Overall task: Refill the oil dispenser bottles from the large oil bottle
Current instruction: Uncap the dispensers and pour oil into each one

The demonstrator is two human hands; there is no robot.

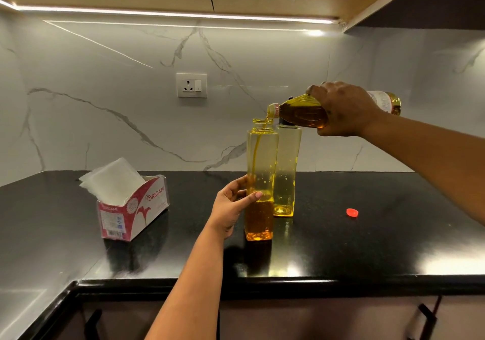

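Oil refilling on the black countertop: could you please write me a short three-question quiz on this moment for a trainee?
1. True or false: the front dispenser bottle is already full.
2. Which hand tilts the large oil bottle? A) left hand B) right hand
3. Fill in: the small red cap lies on the ____.

Key:
1. False; oil fills only its lower part, and a stream is entering its open neck.
2. B; the left hand holds the front dispenser bottle steady.
3. Countertop, to the right of the rear dispenser bottle.
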